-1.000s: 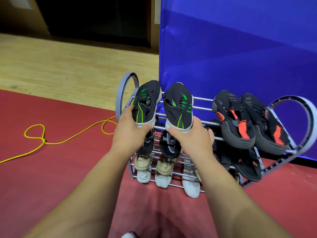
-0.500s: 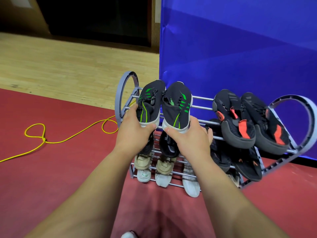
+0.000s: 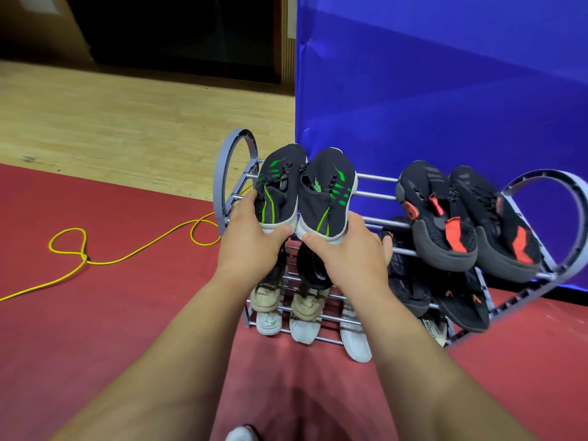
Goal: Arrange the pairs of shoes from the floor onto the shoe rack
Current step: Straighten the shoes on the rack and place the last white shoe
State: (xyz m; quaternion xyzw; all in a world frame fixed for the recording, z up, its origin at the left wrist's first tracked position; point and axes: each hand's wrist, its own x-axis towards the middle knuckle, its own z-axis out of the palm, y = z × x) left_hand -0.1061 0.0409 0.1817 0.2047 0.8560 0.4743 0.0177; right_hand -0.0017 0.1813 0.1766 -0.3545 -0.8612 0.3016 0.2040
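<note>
Gripping the heels of two black-and-green shoes, the left hand [image 3: 251,240] clamps the left shoe [image 3: 280,186] and the right hand [image 3: 346,253] the right shoe [image 3: 327,192]; fingers wrap their white soles. Both shoes lie side by side, touching, on the shoe rack [image 3: 375,178] top tier, toes pointing away.

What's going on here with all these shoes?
A person is loading a grey metal shoe rack. The left hand grips the heel of one black sneaker with green stripes, and the right hand grips its partner, toes pointing away over the left end of the top shelf. A black pair with orange accents already sits at the right of that shelf, and the lower shelves hold more shoes.
</note>
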